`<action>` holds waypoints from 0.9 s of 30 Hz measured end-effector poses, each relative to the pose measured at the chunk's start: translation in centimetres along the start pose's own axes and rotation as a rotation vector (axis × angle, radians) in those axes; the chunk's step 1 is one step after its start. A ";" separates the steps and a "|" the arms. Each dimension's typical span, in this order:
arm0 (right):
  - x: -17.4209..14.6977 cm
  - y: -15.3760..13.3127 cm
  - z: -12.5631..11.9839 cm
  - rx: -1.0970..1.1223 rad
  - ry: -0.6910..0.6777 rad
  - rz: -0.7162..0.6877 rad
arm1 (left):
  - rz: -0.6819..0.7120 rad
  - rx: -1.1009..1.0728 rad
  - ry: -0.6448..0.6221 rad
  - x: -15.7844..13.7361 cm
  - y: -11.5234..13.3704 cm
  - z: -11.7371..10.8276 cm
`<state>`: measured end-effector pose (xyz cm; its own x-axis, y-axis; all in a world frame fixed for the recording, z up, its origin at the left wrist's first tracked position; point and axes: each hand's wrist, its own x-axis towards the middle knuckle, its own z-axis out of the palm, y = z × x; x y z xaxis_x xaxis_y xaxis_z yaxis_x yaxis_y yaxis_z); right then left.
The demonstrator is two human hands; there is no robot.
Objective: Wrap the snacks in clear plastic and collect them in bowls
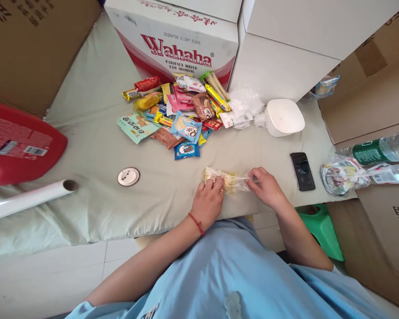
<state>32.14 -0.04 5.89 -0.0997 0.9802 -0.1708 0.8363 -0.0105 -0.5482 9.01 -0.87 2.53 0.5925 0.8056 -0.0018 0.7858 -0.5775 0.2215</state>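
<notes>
A clear plastic bag (232, 182) with yellowish contents lies near the table's front edge; I cannot make out what is inside. My left hand (206, 201), with a red cord on its wrist, rests over the bag's left part, its fingers curled down onto it. The thumb and fingers of my right hand (265, 186) pinch the bag's right end, where the plastic is drawn out thin. Beyond my hands lies a pile of wrapped snacks (186, 126), the closest of them a dark blue packet (186, 150).
A white carton (186, 42) stands behind the snacks. To the right are a white bowl (285, 117), crumpled plastic (246, 104), a phone (302, 171) and plastic bottles (394, 148). On the left are a round badge (128, 176), a white tube (29, 199) and a red container (20, 141).
</notes>
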 end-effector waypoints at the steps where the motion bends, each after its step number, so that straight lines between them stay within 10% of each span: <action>1: 0.3 -1.0 -0.2 0.021 0.003 0.003 | 0.006 -0.005 0.000 0.0 0.1 0.1; 9: 4.8 -9.8 3.8 -0.354 -0.237 -0.106 | 0.059 -0.224 0.057 -1.7 -1.6 0.0; 19: 1.4 -8.3 6.9 -0.414 -0.047 -0.199 | -0.083 -0.226 0.453 -10.2 -8.6 0.6; 23: 2.8 -4.1 2.7 -0.100 0.170 -0.145 | -0.137 -0.176 0.509 -10.8 -9.4 0.9; 27: 7.4 2.5 -7.8 0.122 0.665 0.165 | -0.138 -0.082 0.529 -10.8 -9.3 1.6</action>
<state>37.70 8.68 9.65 0.4073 0.8765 0.2567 0.7416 -0.1533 -0.6531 -4.44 -4.44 -1.03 0.2978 0.8421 0.4496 0.8209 -0.4663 0.3296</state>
